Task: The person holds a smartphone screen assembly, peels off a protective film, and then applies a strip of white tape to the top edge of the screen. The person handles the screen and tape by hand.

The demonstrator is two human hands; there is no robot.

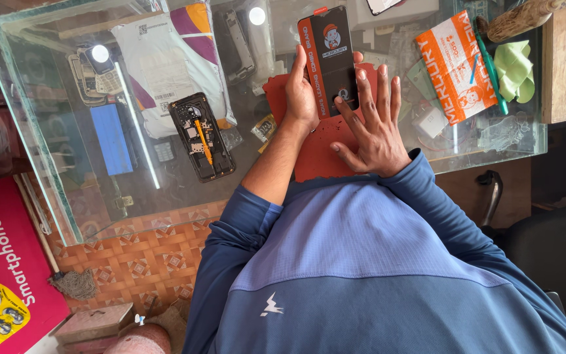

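Head view: our left hand (301, 92) grips the phone screen (331, 59) upright over the red mat (322, 154) — right hand (371, 124) lies open, fingertips pressing its lower face. Best w/ even, light pressure, edges supported — opened phone (201, 136) sits left on glass table (67, 190).

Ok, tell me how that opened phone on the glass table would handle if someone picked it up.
The opened phone looks like a flat, rigid slab, so probably stiff and light. Its back is off with boards and an orange strip exposed, so likely fragile to touch there. Lying flat on the smooth glass table, it would probably slide rather than roll or tip.
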